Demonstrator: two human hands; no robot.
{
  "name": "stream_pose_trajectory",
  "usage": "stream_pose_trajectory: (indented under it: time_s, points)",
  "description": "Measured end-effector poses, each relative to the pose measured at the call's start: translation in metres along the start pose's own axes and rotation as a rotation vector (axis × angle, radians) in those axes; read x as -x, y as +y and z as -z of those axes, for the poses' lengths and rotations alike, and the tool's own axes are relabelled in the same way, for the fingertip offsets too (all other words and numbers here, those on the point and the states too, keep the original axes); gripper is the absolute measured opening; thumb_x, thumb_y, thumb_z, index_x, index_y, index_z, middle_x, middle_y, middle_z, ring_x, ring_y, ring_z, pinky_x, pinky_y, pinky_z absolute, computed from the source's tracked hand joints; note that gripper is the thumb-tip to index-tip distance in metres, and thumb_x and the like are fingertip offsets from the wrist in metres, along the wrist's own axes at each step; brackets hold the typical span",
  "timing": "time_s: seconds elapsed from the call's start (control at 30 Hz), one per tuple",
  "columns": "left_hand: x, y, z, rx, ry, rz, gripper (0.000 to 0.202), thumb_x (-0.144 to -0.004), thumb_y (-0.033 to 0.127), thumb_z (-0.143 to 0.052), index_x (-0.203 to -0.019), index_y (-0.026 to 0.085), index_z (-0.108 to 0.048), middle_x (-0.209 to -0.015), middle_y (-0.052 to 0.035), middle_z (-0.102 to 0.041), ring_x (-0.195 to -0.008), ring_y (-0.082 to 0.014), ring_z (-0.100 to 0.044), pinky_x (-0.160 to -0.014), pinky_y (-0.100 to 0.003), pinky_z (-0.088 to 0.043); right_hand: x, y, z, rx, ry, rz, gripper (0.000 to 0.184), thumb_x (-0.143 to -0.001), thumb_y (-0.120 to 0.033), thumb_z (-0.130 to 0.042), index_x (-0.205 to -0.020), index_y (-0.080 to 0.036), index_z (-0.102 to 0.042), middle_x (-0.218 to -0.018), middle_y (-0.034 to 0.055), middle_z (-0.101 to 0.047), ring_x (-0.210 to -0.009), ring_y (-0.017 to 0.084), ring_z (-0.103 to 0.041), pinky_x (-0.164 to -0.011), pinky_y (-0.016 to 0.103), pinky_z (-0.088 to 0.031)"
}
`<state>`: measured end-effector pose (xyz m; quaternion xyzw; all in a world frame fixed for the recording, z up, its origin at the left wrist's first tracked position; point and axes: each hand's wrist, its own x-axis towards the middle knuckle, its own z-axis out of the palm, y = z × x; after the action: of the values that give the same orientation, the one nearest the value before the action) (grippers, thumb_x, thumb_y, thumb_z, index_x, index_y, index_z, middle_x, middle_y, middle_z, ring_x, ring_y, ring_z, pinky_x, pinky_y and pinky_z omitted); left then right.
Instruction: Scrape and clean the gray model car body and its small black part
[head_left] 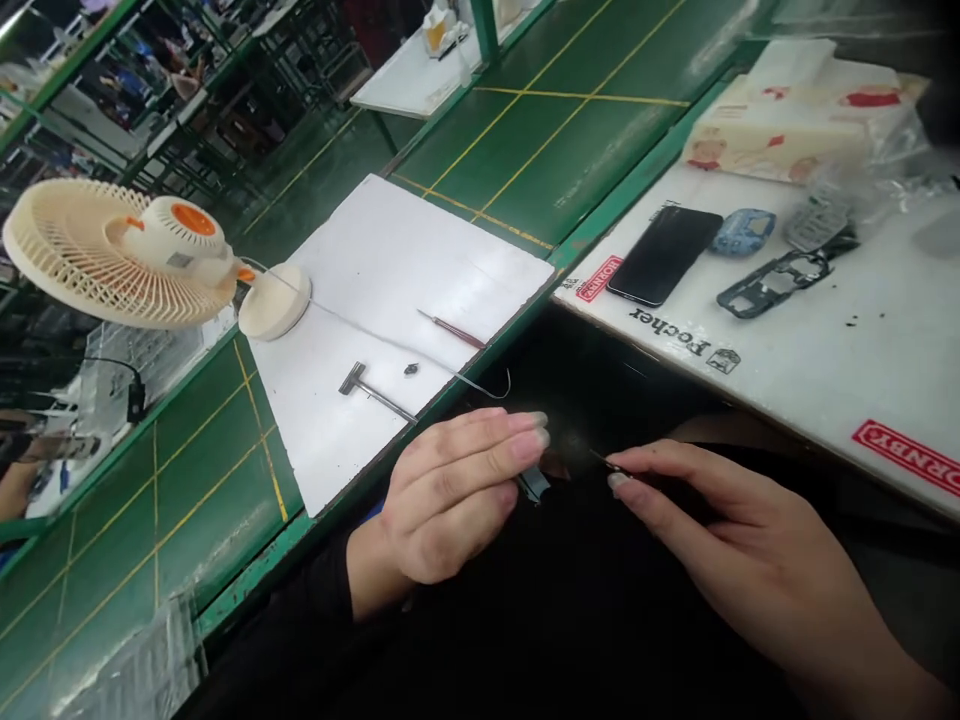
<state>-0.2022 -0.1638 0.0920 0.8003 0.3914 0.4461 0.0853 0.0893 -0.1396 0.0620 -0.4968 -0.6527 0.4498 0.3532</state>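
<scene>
My left hand (457, 490) is in front of the table edge, its fingers together and bent round a small grey-blue part (534, 485). Only the end of that part shows past the fingertips; the thumb is hidden. To the right, my right hand (739, 540) pinches a small, thin dark piece (609, 465) between thumb and forefinger, a short gap from the left hand. On the white board (480, 240) beyond lie a metal T-shaped tool (379, 395), a small dark piece (411, 370) and a thin pointed tool with a brown handle (457, 330).
A cream fan (187, 250) stands at the board's left, its cord crossing the board. On the right-hand table lie a black phone (664, 255), a blue patterned object (742, 232), dark plastic frames (776, 283) and a tissue pack (795, 115). Plastic wrap (135, 660) hangs at lower left.
</scene>
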Motion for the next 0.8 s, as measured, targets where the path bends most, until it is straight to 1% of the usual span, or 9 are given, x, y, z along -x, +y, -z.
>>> stream_pose_trajectory:
  time_s: [0.1, 0.17, 0.3, 0.37, 0.43, 0.53, 0.6, 0.7, 0.8]
  points:
    - [-0.002, 0.003, -0.001, 0.063, 0.053, -0.038, 0.045, -0.095, -0.006, -0.081, -0.118, 0.033, -0.076, -0.160, -0.0034, -0.082, -0.141, -0.0325, -0.085, -0.122, -0.057, -0.072, 0.003, 0.005, 0.002, 0.010, 0.010, -0.073, 0.025, -0.105, -0.060, -0.086, -0.116, -0.039, -0.092, -0.110, -0.0015, -0.091, -0.096, 0.020, -0.088, -0.083, 0.024, -0.072]
    - [-0.002, 0.000, -0.004, 0.094, 0.088, -0.045, 0.047, -0.094, -0.008, -0.080, -0.117, 0.033, -0.076, -0.160, -0.0033, -0.082, -0.140, -0.0318, -0.085, -0.121, -0.057, -0.073, 0.004, 0.007, 0.002, 0.020, 0.018, -0.109, 0.029, -0.104, -0.064, -0.086, -0.115, -0.038, -0.093, -0.111, 0.0001, -0.091, -0.098, 0.021, -0.089, -0.084, 0.026, -0.072]
    - [-0.002, -0.005, -0.015, 0.153, 0.124, 0.092, 0.044, -0.093, 0.000, -0.089, -0.118, 0.035, -0.082, -0.135, 0.0001, -0.093, -0.125, -0.0309, -0.091, -0.106, -0.051, -0.079, 0.003, 0.007, 0.002, 0.056, -0.020, -0.128, 0.032, -0.104, -0.062, -0.088, -0.122, -0.036, -0.091, -0.113, 0.0003, -0.090, -0.096, 0.021, -0.087, -0.081, 0.026, -0.072]
    - [-0.004, -0.001, -0.024, 0.213, 0.193, 0.273, 0.036, -0.097, 0.006, -0.089, -0.120, 0.034, -0.087, -0.124, -0.0009, -0.095, -0.116, -0.0283, -0.094, -0.099, -0.045, -0.080, 0.002, 0.001, 0.001, 0.093, -0.049, -0.065, 0.027, -0.108, -0.055, -0.086, -0.128, -0.037, -0.089, -0.114, -0.0012, -0.089, -0.092, 0.017, -0.086, -0.077, 0.024, -0.071]
    - [-0.008, 0.007, -0.034, 0.407, 0.285, 0.540, 0.028, -0.103, 0.010, -0.088, -0.121, 0.031, -0.091, -0.119, -0.0024, -0.096, -0.106, -0.0239, -0.094, -0.096, -0.038, -0.079, 0.001, -0.009, -0.001, 0.146, -0.050, 0.060, 0.021, -0.113, -0.044, -0.081, -0.133, -0.037, -0.086, -0.115, -0.0025, -0.087, -0.091, 0.015, -0.085, -0.077, 0.022, -0.070]
    - [-0.015, 0.018, -0.042, 0.920, 0.303, 1.016, 0.010, -0.103, 0.020, -0.094, -0.111, 0.025, -0.090, -0.111, -0.0045, -0.096, -0.094, -0.0203, -0.094, -0.088, -0.029, -0.077, 0.000, -0.027, -0.008, 0.246, 0.004, 0.306, 0.030, -0.116, -0.020, -0.074, -0.143, -0.032, -0.082, -0.120, -0.0013, -0.086, -0.102, 0.013, -0.086, -0.091, 0.020, -0.071]
    - [-0.019, 0.021, -0.043, 1.142, 0.273, 1.236, 0.013, -0.099, 0.023, -0.098, -0.106, 0.020, -0.087, -0.109, -0.0069, -0.095, -0.090, -0.0201, -0.093, -0.084, -0.028, -0.077, 0.000, -0.037, -0.014, 0.327, 0.069, 0.449, 0.038, -0.113, -0.006, -0.073, -0.146, -0.023, -0.079, -0.124, 0.0019, -0.087, -0.108, 0.012, -0.086, -0.104, 0.020, -0.069]
    - [-0.024, 0.021, -0.040, 1.216, 0.250, 1.371, 0.017, -0.100, 0.024, -0.096, -0.108, 0.018, -0.082, -0.112, -0.0099, -0.095, -0.089, -0.0204, -0.092, -0.084, -0.031, -0.077, 0.001, -0.043, -0.021, 0.441, 0.147, 0.546, 0.036, -0.105, 0.004, -0.079, -0.136, -0.012, -0.080, -0.120, 0.0063, -0.089, -0.108, 0.014, -0.086, -0.108, 0.022, -0.068]
    - [-0.025, 0.021, -0.040, 1.181, 0.254, 1.389, 0.019, -0.101, 0.025, -0.094, -0.111, 0.018, -0.079, -0.115, -0.0111, -0.095, -0.091, -0.0212, -0.092, -0.085, -0.033, -0.078, 0.001, -0.045, -0.025, 0.523, 0.123, 0.530, 0.030, -0.105, 0.002, -0.078, -0.132, -0.011, -0.083, -0.117, 0.0085, -0.090, -0.104, 0.020, -0.088, -0.094, 0.029, -0.071]
